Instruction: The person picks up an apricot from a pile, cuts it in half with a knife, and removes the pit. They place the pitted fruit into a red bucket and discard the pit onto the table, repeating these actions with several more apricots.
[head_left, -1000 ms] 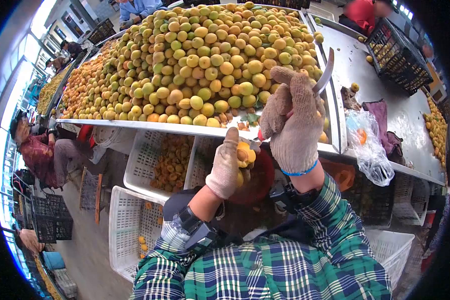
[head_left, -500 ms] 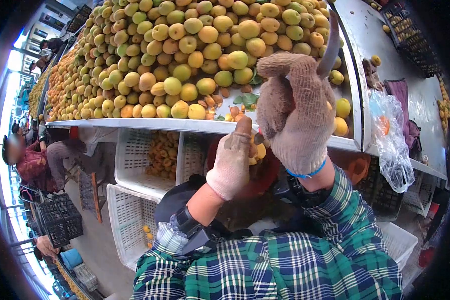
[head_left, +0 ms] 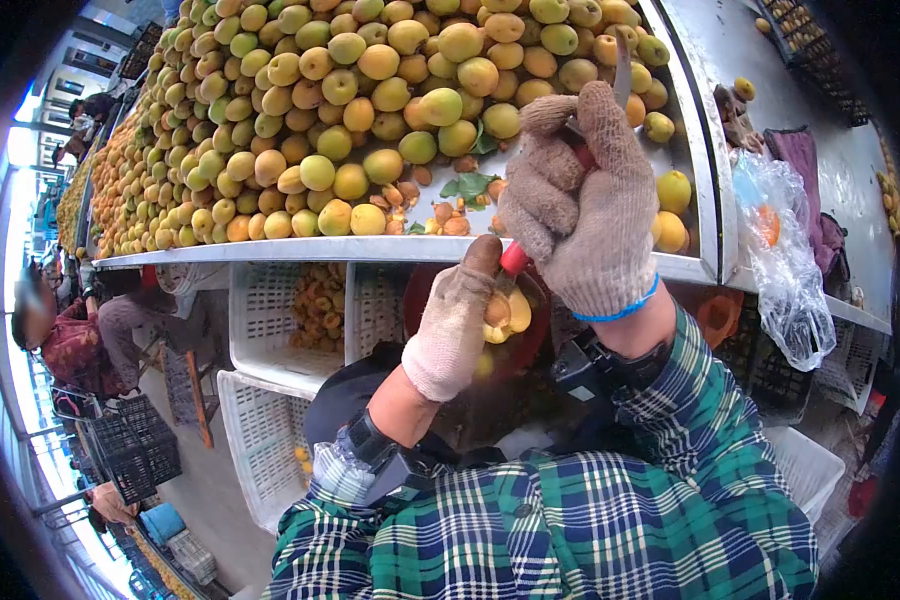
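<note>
My right hand [head_left: 600, 215], in a soiled knit glove, is wrapped round a knife [head_left: 623, 75]. Its blade points up and away, and the red end of the handle sticks out below the fist. Beside it my left hand [head_left: 448, 325], gloved with a dark-stained thumb, grips a cut-open apricot [head_left: 511, 312]. The fruit's yellow halves are parted and a brown pit shows; the left fingers beneath are hidden. Just beyond both hands, apricot pits and scraps [head_left: 445, 215] and green leaves [head_left: 470, 186] lie on the metal table [head_left: 300, 250].
A large heap of apricots [head_left: 370, 90] covers the table. Under its edge are a red tub [head_left: 538, 350], a white crate [head_left: 280, 355] with cut apricots, and another white crate [head_left: 255, 450]. A plastic bag [head_left: 785, 270] hangs at right. A person [head_left: 65, 335] sits at left.
My right fist has turned, so the knife's red handle now shows beside my left thumb. The cut apricot is more exposed, its pit visible. My left hand has shifted slightly left.
</note>
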Demonstrator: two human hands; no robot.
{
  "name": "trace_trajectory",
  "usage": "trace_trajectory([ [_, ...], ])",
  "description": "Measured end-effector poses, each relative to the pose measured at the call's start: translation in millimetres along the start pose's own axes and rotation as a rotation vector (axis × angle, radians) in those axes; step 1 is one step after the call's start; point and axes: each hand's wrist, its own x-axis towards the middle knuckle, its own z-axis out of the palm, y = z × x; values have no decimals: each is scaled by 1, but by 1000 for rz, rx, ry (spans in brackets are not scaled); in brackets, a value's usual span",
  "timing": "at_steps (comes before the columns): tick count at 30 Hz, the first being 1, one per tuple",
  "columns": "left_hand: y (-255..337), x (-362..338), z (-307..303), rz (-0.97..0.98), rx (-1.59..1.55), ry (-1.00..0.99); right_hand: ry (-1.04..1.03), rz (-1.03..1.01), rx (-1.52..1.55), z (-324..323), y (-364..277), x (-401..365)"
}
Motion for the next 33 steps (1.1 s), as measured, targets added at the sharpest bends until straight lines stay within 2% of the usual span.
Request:
trace_trajectory([
  [1,0,-1,1,-69,-235,22,0,44,112,-3,0,2],
  [2,4,-3,1,-69,-234,23,-141,34,167,-12,4,2],
  [4,19,-12,1,-261,-494,-74,-292,91,298,-17,8,1],
  [5,24,-16,1,-356,-624,-123,-343,109,329,-18,9,-1],
  [6,29,-15,3,-354,-626,-120,-344,114,336,-19,11,-3],
  [8,34,-11,8,-410,-619,150,-298,107,335,-22,13,-4],
  [9,11,-6,-12,-185,-628,-87,-233,80,315,-24,12,-2],
  [11,14,0,-20,-193,-686,-16,-87,15,268,-25,8,8],
  [12,13,3,-25,-136,-737,-102,-36,-6,248,-24,7,12],
  [13,12,3,-25,-138,-735,-103,10,-22,239,-22,7,19],
  [14,15,4,-25,-145,-645,47,8,-23,239,-18,5,18],
  [15,19,4,-24,-147,-554,197,65,-11,102,-11,2,18],
  [16,18,3,-32,-102,-602,170,120,1,-35,-5,-1,19],
  [17,17,4,-34,-94,-603,172,112,1,-36,-1,1,16],
  [19,17,6,-40,-15,-494,317,57,-8,-766,12,13,5],
  [21,14,2,-47,-13,-418,298,61,238,-960,24,20,-2],
  [23,6,6,-46,187,-287,406,-133,46,-1322,-1,56,4],
  [25,3,11,-50,223,-310,397,-117,3,-1482,0,65,1],
  [27,5,5,-50,218,-236,428,-108,-1,-1395,0,67,-1],
  [29,10,6,-51,247,-169,491,-239,-52,-1419,1,61,-2],
  [31,25,2,-57,105,-353,579,-247,-45,-1493,6,54,-4],
  [32,25,6,-66,70,-487,641,-369,-3,-1557,6,52,-5],
  [33,34,2,-72,77,-403,715,-494,41,-1618,5,51,-6],
])
